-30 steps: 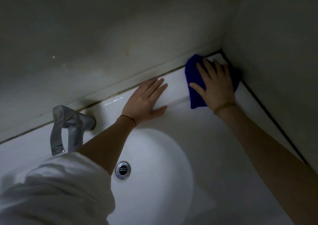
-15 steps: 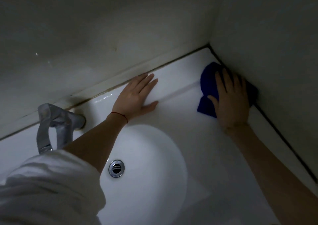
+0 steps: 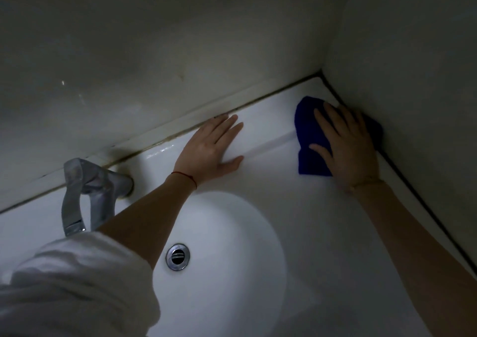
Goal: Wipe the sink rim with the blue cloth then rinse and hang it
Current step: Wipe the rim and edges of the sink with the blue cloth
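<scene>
1. My right hand (image 3: 348,151) lies flat, fingers spread, pressing the blue cloth (image 3: 309,135) onto the sink rim (image 3: 265,132) — near the wall corner.
2. My left hand (image 3: 210,151) rests flat on the rim — fingers straight, holding nothing.

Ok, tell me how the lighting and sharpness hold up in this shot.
Head view: dim overall, walls murky grey; the white sink rim and basin catch most light. Small glare on the faucet and drain. The blue cloth fades into shadow beside the right hand. Wide-angle bending shows along the wall seam; the sleeve looks soft.
</scene>
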